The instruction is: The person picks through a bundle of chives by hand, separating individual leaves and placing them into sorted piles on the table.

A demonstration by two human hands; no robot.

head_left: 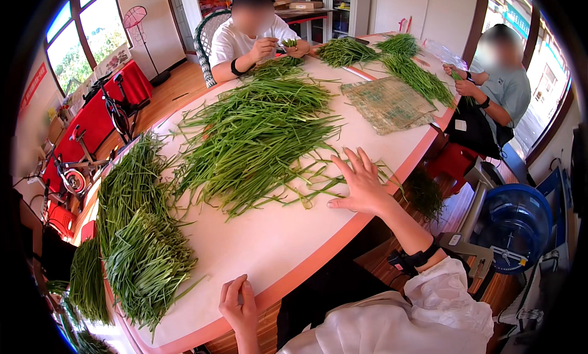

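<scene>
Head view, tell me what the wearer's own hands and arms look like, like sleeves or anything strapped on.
Both the left hand and the right hand are gloveless. The right arm has a loose, puffy white sleeve and, near the wrist, a black strap with a small dark device. No strap shows on the left.

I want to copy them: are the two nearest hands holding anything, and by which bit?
Nothing I can see: the right hand is spread open near loose green stems, and the left hand is curled by the table edge, showing no stem.
</scene>
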